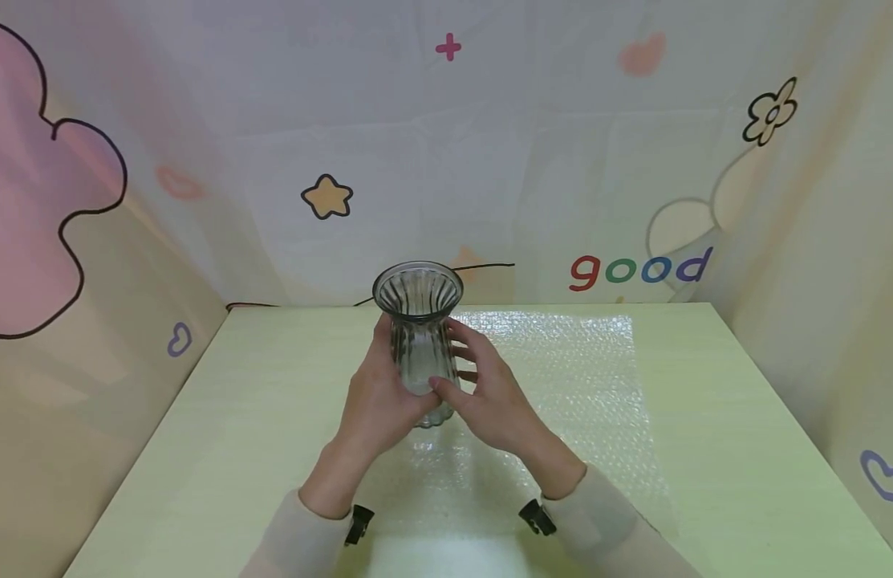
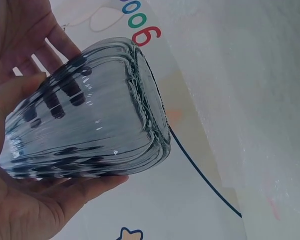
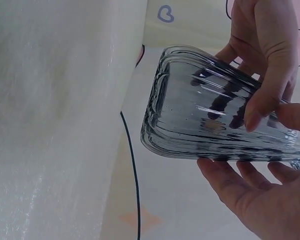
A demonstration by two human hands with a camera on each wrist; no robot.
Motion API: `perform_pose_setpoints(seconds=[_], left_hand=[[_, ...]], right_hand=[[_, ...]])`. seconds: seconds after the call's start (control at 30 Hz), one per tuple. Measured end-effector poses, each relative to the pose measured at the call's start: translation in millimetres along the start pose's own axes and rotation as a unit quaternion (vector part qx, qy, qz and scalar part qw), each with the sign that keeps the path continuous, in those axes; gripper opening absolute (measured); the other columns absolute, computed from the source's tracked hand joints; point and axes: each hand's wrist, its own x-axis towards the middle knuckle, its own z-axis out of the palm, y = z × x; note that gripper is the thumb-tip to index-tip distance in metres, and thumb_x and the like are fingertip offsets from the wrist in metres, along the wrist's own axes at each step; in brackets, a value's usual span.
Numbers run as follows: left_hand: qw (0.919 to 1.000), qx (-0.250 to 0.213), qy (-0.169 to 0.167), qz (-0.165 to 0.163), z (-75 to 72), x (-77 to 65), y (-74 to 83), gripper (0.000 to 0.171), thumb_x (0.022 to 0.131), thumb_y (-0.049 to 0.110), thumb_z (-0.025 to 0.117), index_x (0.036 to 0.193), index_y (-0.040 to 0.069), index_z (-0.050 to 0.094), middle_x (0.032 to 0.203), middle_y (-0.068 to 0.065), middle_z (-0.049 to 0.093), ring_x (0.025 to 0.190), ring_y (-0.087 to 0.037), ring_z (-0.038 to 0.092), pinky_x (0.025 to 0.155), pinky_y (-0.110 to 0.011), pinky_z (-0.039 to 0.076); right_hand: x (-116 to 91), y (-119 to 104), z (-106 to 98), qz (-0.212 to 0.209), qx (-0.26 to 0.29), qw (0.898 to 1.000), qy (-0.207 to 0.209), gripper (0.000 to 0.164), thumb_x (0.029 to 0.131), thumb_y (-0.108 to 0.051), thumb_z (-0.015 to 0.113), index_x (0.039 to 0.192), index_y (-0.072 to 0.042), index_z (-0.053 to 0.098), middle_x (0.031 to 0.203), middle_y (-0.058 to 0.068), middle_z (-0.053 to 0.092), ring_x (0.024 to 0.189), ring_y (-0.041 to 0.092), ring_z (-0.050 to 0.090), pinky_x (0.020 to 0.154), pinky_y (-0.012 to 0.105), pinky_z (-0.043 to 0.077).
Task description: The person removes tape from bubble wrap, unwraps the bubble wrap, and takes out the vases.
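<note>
A ribbed, smoky-clear glass vase (image 1: 424,353) with a flared round rim is held up above the table, its mouth toward the top of the head view. My left hand (image 1: 379,397) grips it from the left side, thumb across the near face. From the right, my right hand (image 1: 493,393) holds it with curled fingers and its thumb on the front. Both wrist views show the vase's squarish base free of the fingers, with the left hand (image 2: 25,205) and right hand (image 3: 269,200) around the body.
A sheet of bubble wrap (image 1: 576,385) lies flat on the pale green table (image 1: 200,449), beneath and right of the vase. A printed cloth backdrop (image 1: 446,160) stands behind the table and along both sides. Small black clips (image 1: 537,518) sit at both wrists.
</note>
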Motion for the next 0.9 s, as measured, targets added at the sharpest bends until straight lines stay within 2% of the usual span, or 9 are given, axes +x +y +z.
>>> perform_pose_setpoints(seconds=[0.17, 0.4, 0.9], left_hand=[[0.9997, -0.007, -0.009, -0.021, -3.2, 0.9, -3.8, 0.113, 0.074, 0.033, 0.091, 0.162, 0.019, 0.022, 0.151, -0.009, 0.053, 0.128, -0.034, 0.063, 0.097, -0.057, 0.056], [0.9992, -0.011, -0.012, -0.037, -10.3, 1.1, -8.7, 0.106, 0.075, 0.035, 0.09, 0.159, 0.014, 0.028, 0.147, -0.01, 0.056, 0.125, -0.034, 0.064, 0.097, -0.056, 0.056], [0.9987, 0.011, 0.009, -0.048, -25.6, 3.1, -22.1, 0.106, 0.077, 0.035, 0.09, 0.159, 0.011, 0.027, 0.151, -0.013, 0.052, 0.128, -0.037, 0.062, 0.098, -0.059, 0.054]], right_hand=[[4, 1, 3, 0.008, 0.005, 1.0, -0.006, 0.071, 0.099, -0.019, 0.069, 0.161, -0.023, 0.033, 0.161, 0.002, 0.038, 0.143, 0.03, 0.05, 0.109, 0.05, 0.051], [11, 2, 8, 0.008, 0.023, 1.0, -0.019, 0.072, 0.098, -0.022, 0.071, 0.16, -0.021, 0.034, 0.158, 0.006, 0.039, 0.142, 0.03, 0.05, 0.108, 0.053, 0.051], [29, -2, 26, 0.017, -0.017, 0.999, -0.023, 0.075, 0.096, -0.031, 0.074, 0.159, -0.017, 0.035, 0.152, 0.007, 0.045, 0.134, 0.027, 0.055, 0.098, 0.044, 0.057]])
